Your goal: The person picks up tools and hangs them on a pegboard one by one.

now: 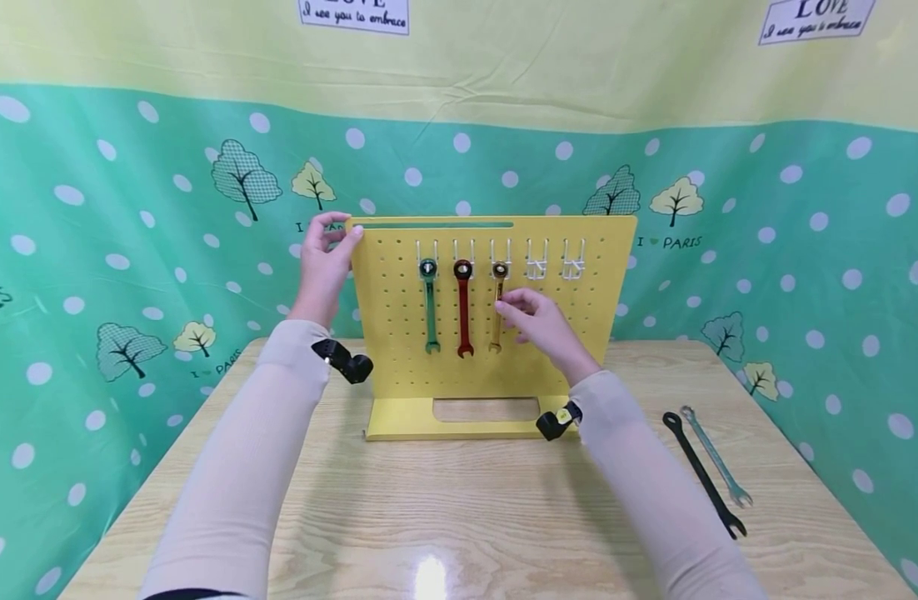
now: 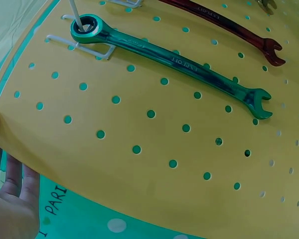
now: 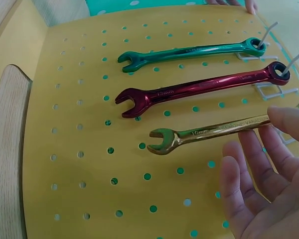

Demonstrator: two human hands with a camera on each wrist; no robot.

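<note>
Gold wrench (image 3: 214, 130) at third hook (image 1: 509, 252)

Our left hand (image 1: 324, 275) pinches the pegboard (image 1: 399, 367) corner; green wrench (image 1: 430, 307) and red wrench (image 1: 463, 308) hang next. Our right hand (image 1: 540, 323) pinches the gold wrench's shank; we cannot tell how deep its ring sits. Shallow seating could drop it on release; hard pushing could tip the pegboard. Black wrench (image 1: 702, 475) lies rightward on the desk (image 1: 399, 517).

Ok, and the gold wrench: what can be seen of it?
The gold wrench is shiny and metallic-looking, a slim shaft with a dark-centred ring end and a forked open end. "10mm" seems to be stamped near the fork. It stands nearly upright before the yellow pegboard, ring up at the third hook from the left; whether the hook passes through is unclear. The right hand pinches its shaft between thumb and fingers.
</note>
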